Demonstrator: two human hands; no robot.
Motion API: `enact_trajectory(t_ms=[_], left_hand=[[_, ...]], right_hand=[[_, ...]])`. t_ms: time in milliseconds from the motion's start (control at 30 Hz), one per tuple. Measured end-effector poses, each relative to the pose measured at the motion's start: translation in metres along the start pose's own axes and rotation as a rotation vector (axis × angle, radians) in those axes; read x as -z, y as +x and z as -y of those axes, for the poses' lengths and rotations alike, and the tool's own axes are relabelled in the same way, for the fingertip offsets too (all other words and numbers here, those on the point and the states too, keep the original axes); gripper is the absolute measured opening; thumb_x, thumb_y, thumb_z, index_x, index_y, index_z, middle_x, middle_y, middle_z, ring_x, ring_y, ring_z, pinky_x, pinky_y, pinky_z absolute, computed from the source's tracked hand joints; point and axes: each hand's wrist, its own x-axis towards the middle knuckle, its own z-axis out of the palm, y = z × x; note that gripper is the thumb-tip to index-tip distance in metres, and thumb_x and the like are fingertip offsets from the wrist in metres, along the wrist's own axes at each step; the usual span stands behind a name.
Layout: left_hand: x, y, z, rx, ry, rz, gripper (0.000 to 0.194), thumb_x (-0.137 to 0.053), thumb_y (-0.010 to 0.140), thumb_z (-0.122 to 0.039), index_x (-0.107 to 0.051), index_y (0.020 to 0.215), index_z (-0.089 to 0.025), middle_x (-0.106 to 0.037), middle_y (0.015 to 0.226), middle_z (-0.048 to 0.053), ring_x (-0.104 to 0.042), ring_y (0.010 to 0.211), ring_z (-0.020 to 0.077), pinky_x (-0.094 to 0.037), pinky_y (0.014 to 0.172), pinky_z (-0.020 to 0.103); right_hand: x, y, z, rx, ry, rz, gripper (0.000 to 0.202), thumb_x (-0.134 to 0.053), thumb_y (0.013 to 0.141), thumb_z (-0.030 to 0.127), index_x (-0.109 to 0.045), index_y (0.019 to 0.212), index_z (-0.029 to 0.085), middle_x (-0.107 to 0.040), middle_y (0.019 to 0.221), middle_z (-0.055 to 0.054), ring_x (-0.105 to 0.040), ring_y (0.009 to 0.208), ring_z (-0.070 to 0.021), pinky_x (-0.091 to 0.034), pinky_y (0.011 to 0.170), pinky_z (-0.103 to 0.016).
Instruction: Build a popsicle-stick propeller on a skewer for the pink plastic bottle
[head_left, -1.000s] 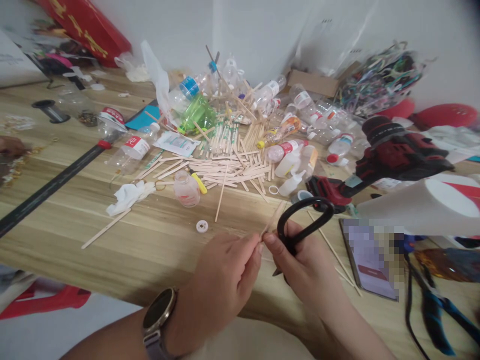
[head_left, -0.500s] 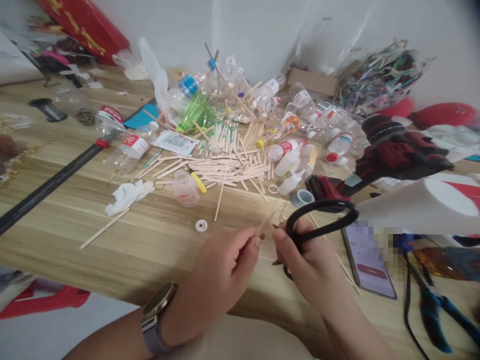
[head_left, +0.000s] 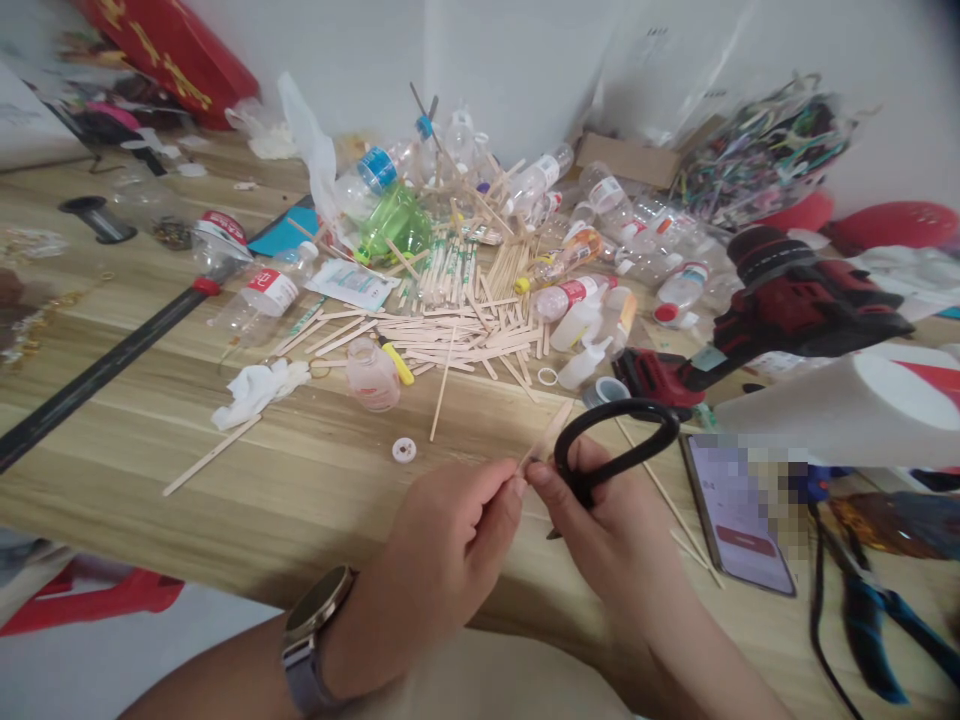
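Observation:
My left hand [head_left: 457, 540], with a watch [head_left: 321, 612] on its wrist, pinches a thin wooden stick [head_left: 551, 432] that slants up to the right. My right hand [head_left: 611, 525] is closed around black-handled scissors [head_left: 626, 450]. One large handle loop sticks up above its fingers. The right thumb meets the stick beside the left fingertips, where a blade seems to lie against the wood; the exact contact is blurred. Beyond both hands spreads a heap of flat wooden sticks [head_left: 457, 342]. A single stick [head_left: 442, 385] lies just in front of it.
Plastic bottles [head_left: 536, 180] crowd the back. At right are a red-and-black power tool [head_left: 802, 300], a phone [head_left: 739, 520], a white cone-shaped roll [head_left: 825, 405] and pliers [head_left: 862, 600]. A black pole [head_left: 112, 365], crumpled tissue [head_left: 259, 390] and a white cap [head_left: 404, 450] are at left.
My right hand has moved left and slightly in, bringing the scissors up to the stick and the thumb against it. The left hand has barely shifted and still holds the stick.

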Motion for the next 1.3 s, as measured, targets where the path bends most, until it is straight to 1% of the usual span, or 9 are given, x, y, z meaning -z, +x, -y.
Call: enact_trajectory(t_ms=[200, 367, 433, 500, 600, 733, 900, 1067, 1300], left_hand=[[-0.002, -0.001, 0.0, -0.051, 0.043, -0.035, 0.027, -0.038, 0.098, -0.025, -0.057, 0.08, -0.018, -0.062, 0.07, 0.0, -0.055, 0.065, 0.0137, -0.041, 0.06, 0.025], [-0.002, -0.002, 0.002, -0.176, 0.095, -0.071, 0.026, -0.037, 0.098, -0.02, -0.058, 0.083, -0.018, -0.063, 0.072, 0.002, -0.058, 0.07, 0.0157, -0.044, 0.067, 0.028], [-0.001, -0.002, 0.002, -0.147, 0.055, -0.075, 0.024, -0.038, 0.098, -0.021, -0.059, 0.087, -0.018, -0.064, 0.074, 0.001, -0.059, 0.071, 0.0153, -0.044, 0.068, 0.027], [0.001, -0.001, 0.001, -0.057, 0.014, -0.073, 0.024, -0.039, 0.098, -0.024, -0.059, 0.087, -0.019, -0.062, 0.07, -0.001, -0.057, 0.066, 0.0137, -0.042, 0.062, 0.025], [0.002, -0.001, -0.001, 0.023, -0.009, -0.057, 0.027, -0.04, 0.098, -0.027, -0.057, 0.079, -0.019, -0.056, 0.062, -0.003, -0.051, 0.058, 0.0116, -0.036, 0.053, 0.024], [0.001, -0.001, -0.002, -0.01, -0.01, -0.054, 0.027, -0.039, 0.098, -0.026, -0.055, 0.078, -0.019, -0.055, 0.064, -0.003, -0.05, 0.059, 0.0107, -0.036, 0.054, 0.023], [-0.001, -0.003, 0.0, -0.047, 0.052, -0.059, 0.024, -0.039, 0.098, -0.024, -0.057, 0.084, -0.019, -0.06, 0.07, -0.001, -0.054, 0.066, 0.0136, -0.04, 0.06, 0.025], [-0.002, -0.004, 0.001, -0.166, 0.126, -0.084, 0.022, -0.038, 0.098, -0.02, -0.056, 0.085, -0.017, -0.064, 0.074, 0.002, -0.058, 0.07, 0.0157, -0.043, 0.066, 0.029], [-0.003, -0.003, -0.001, -0.214, 0.164, -0.094, 0.022, -0.039, 0.098, -0.018, -0.057, 0.086, -0.017, -0.067, 0.075, 0.003, -0.061, 0.07, 0.0161, -0.046, 0.066, 0.03]], right_hand=[[-0.007, -0.001, -0.003, -0.077, 0.116, 0.023, 0.028, -0.054, 0.087, 0.04, -0.049, 0.068, 0.021, -0.045, 0.055, 0.004, -0.043, 0.048, -0.0105, -0.035, 0.043, -0.022], [-0.011, -0.006, -0.005, -0.236, 0.438, 0.19, 0.035, -0.052, 0.088, 0.05, -0.044, 0.068, 0.022, -0.034, 0.046, 0.009, -0.027, 0.039, -0.0069, -0.022, 0.035, -0.02], [-0.01, -0.008, -0.006, -0.254, 0.534, 0.207, 0.037, -0.051, 0.088, 0.054, -0.042, 0.07, 0.023, -0.031, 0.045, 0.011, -0.025, 0.037, -0.0066, -0.02, 0.035, -0.02], [-0.008, -0.009, -0.006, -0.211, 0.479, 0.127, 0.038, -0.051, 0.088, 0.054, -0.042, 0.069, 0.023, -0.032, 0.046, 0.01, -0.026, 0.038, -0.007, -0.021, 0.035, -0.021], [-0.005, -0.008, -0.006, -0.092, 0.187, -0.029, 0.035, -0.053, 0.088, 0.047, -0.041, 0.066, 0.023, -0.039, 0.05, 0.006, -0.035, 0.043, -0.0087, -0.029, 0.04, -0.022], [-0.005, -0.005, -0.004, 0.016, 0.004, -0.064, 0.031, -0.051, 0.089, 0.04, -0.043, 0.066, 0.023, -0.044, 0.054, 0.004, -0.04, 0.048, -0.0104, -0.035, 0.045, -0.024], [-0.005, -0.003, -0.004, 0.095, -0.123, -0.128, 0.032, -0.054, 0.088, 0.036, -0.041, 0.062, 0.023, -0.041, 0.052, 0.005, -0.037, 0.046, -0.0101, -0.029, 0.042, -0.023], [-0.005, -0.004, -0.006, 0.124, -0.163, -0.18, 0.03, -0.057, 0.086, 0.037, -0.045, 0.063, 0.023, -0.043, 0.05, 0.005, -0.037, 0.044, -0.0107, -0.029, 0.04, -0.023], [-0.006, -0.008, -0.004, 0.094, -0.147, -0.209, 0.03, -0.059, 0.084, 0.041, -0.05, 0.063, 0.022, -0.055, 0.057, 0.0, -0.048, 0.049, -0.0134, -0.037, 0.045, -0.025]])
